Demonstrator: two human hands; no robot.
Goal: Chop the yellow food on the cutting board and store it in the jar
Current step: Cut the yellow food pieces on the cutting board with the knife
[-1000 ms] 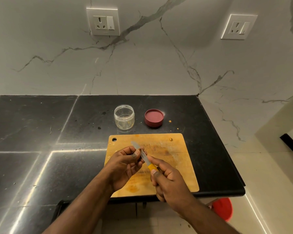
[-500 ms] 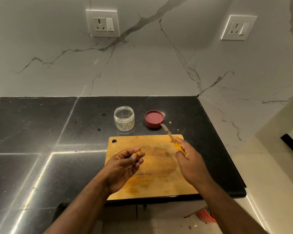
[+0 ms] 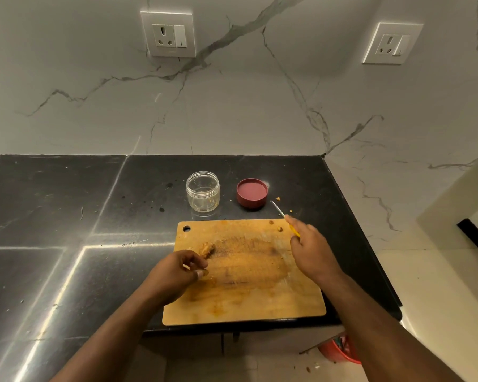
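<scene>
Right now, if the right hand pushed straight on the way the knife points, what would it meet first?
Probably the round maroon lid: the right hand aims the yellow-handled knife toward it, though depth is unclear.

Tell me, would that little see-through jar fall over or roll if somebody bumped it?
Probably not easily. The clear jar is short and wide and stands upright on the black counter, so it would likely slide before tipping. It looks almost empty with its red lid off, so it is probably light and easy to knock along.

We see a tan, yellow-stained cutting board (image 3: 260, 296) on a glossy black counter (image 3: 53, 216), a clear jar (image 3: 203, 191), a maroon lid (image 3: 252, 193), a yellow-handled knife (image 3: 286, 220), and grey-veined white marble wall (image 3: 260, 106).
</scene>
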